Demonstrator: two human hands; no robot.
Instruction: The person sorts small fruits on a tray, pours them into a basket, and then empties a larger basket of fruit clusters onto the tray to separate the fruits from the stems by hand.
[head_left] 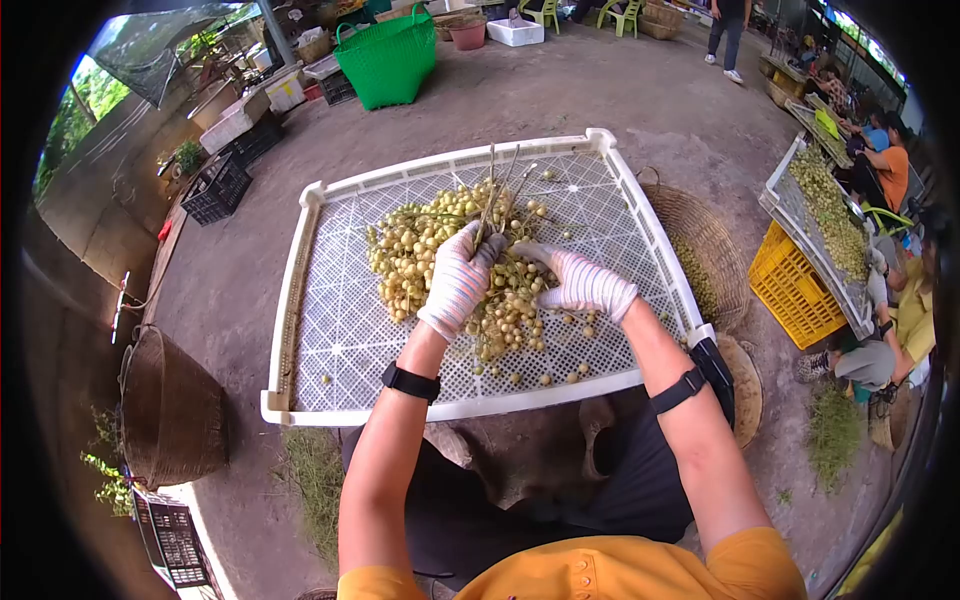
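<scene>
A white perforated tray [340,350] lies across in front of me, with a heap of small round yellow-green fruit [410,245] on stems in its middle. My left hand [460,280], in a striped glove with dark fingertips, is closed round a bundle of brown stems [492,205] that point up and away. To its right my right hand [585,280], gloved the same way, has its fingers bent in at the hanging fruit; its fingertips are partly hidden among them. Loose fruit lie scattered near the tray's front edge and on its right half.
A round wicker basket [735,255] holding fruit stands against the tray's right side. Further right are a yellow crate [795,285] under another tray and several seated people. A tall basket [170,410] stands at left, a green basket [385,60] beyond the tray.
</scene>
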